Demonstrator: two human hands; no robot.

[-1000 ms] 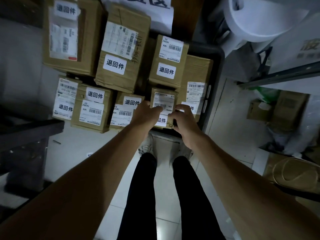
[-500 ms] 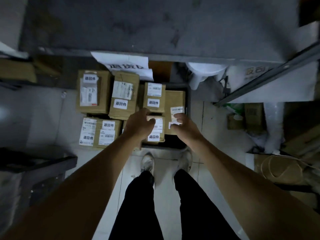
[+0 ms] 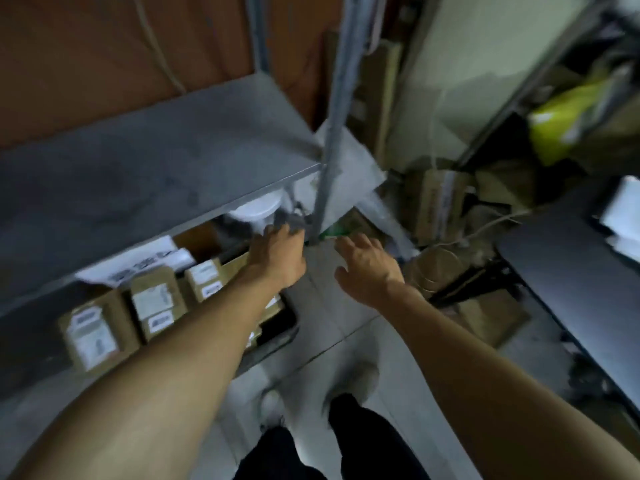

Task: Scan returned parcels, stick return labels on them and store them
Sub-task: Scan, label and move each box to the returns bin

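Cardboard parcels [image 3: 156,303] under grey shelf [image 3: 149,168]

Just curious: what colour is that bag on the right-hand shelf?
Bright yellow-green bag, seen in the head view.

Motion-blurred parcel labels [image 3: 154,301] unreadable, left forearm hiding parcels [image 3: 207,284], elbows cropped

A grey shelf [image 3: 145,161] fills the upper left, a metal post [image 3: 332,133] at its right corner. A yellow bag [image 3: 568,119] lies upper right, above a dark tabletop [image 3: 568,265].
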